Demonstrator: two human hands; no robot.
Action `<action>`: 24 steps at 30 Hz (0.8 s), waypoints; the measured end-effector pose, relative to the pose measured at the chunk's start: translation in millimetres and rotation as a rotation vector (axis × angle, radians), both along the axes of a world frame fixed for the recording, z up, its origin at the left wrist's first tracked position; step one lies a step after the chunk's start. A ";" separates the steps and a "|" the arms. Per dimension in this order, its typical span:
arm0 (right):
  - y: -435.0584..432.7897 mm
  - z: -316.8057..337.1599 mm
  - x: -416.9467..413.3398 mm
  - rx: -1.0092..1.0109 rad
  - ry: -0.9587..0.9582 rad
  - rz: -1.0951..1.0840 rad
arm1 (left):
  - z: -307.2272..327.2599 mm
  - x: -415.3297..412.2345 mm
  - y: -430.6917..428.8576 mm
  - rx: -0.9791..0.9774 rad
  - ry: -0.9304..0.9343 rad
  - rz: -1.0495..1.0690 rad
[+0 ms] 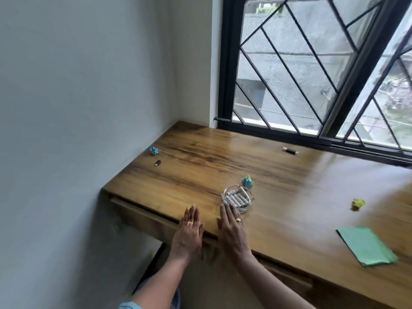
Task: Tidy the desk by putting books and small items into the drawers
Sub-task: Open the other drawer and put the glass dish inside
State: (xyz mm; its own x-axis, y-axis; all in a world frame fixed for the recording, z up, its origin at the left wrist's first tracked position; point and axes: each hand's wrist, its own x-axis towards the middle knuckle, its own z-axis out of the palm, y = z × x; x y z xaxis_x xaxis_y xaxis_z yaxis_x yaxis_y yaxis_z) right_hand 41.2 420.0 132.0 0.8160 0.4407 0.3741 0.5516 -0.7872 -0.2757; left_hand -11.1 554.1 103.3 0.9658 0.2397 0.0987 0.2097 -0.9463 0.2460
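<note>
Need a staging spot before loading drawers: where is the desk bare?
Widest bare patch: wooden desk centre, between the blue crumpled paper, black USB stick and clear glass dish of batteries. Also bare between dish and yellow paper ball. Crowded: front edge, both hands beside the dish.

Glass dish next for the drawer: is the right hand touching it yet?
Cannot tell. In the head view the right hand's fingertips overlap the glass dish's near rim.
</note>
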 end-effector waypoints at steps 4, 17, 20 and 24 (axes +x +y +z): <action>1.1 -23.6 -55.2 -0.153 0.032 0.103 | -1.9 -14.4 9.9 0.068 -0.028 -0.063; 21.4 -31.0 -98.7 -0.213 0.180 -0.214 | -7.8 -64.0 18.3 0.026 0.183 -0.199; 27.8 -23.2 -108.1 -0.193 0.232 -0.281 | -0.9 -74.5 17.2 0.104 0.211 -0.186; 30.3 -19.7 -129.6 -0.224 0.220 -0.305 | 2.4 -101.2 14.8 0.104 0.275 -0.175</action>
State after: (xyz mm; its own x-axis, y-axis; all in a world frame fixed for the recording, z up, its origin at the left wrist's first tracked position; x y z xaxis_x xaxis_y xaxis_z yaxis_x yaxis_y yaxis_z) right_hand -88.4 450.2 112.3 0.9710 0.2176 0.0996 0.2317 -0.9588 -0.1643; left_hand -112.3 568.8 105.7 0.9853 0.0702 -0.1558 0.0870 -0.9908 0.1033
